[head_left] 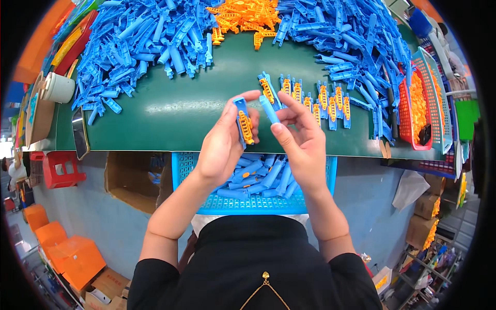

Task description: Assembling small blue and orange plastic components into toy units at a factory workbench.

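Observation:
My left hand point(221, 137) is closed on a long blue plastic half-shell with an orange ribbed insert point(245, 126) lying in it, open face toward me. Between the thumb and fingers of my right hand point(304, 142) is a plain blue plastic half-shell point(268, 109), its rounded back showing. The two pieces are held apart, side by side, over the front edge of the green table. Just beyond my right fingers, several blue half-shells fitted with orange inserts point(323, 99) stand in rows on the table. One more fitted half-shell point(267, 89) lies tilted behind my right fingertips.
Blue half-shells are heaped at the far left point(150, 39) and far right point(341, 31), with an orange insert pile point(243, 15) between. A blue basket point(253, 205) holding blue pieces sits below the table edge. Red basket point(405, 111) stands right; a phone point(80, 133) lies left.

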A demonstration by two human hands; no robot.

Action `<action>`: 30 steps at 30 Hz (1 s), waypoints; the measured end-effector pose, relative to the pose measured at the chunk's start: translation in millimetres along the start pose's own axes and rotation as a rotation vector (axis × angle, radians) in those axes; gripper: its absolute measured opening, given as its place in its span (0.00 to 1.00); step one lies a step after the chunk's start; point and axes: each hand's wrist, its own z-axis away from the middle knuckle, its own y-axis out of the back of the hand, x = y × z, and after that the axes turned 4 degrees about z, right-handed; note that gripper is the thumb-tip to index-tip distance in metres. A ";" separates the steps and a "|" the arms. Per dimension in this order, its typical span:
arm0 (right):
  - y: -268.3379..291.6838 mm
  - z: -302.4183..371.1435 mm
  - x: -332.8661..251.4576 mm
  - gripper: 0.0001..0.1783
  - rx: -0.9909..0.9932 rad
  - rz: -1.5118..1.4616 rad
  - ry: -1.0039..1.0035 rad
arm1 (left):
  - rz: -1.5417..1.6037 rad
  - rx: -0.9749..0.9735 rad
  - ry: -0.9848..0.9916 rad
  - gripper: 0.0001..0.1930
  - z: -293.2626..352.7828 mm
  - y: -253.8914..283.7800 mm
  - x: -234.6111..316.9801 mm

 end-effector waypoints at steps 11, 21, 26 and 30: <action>-13.0 -0.7 20.1 0.19 0.012 0.078 0.135 | -0.123 0.049 -0.243 0.18 1.0 4.8 -4.4; -11.1 -2.2 14.2 0.23 -0.066 0.390 0.270 | -0.156 0.064 -0.167 0.16 3.1 16.2 1.4; -17.4 -1.5 13.6 0.25 0.109 0.549 0.462 | 0.119 -0.014 -0.184 0.12 -1.8 20.2 -1.0; -11.8 0.1 17.4 0.20 0.082 0.475 0.416 | 0.044 -0.031 -0.282 0.12 -4.8 26.5 -8.9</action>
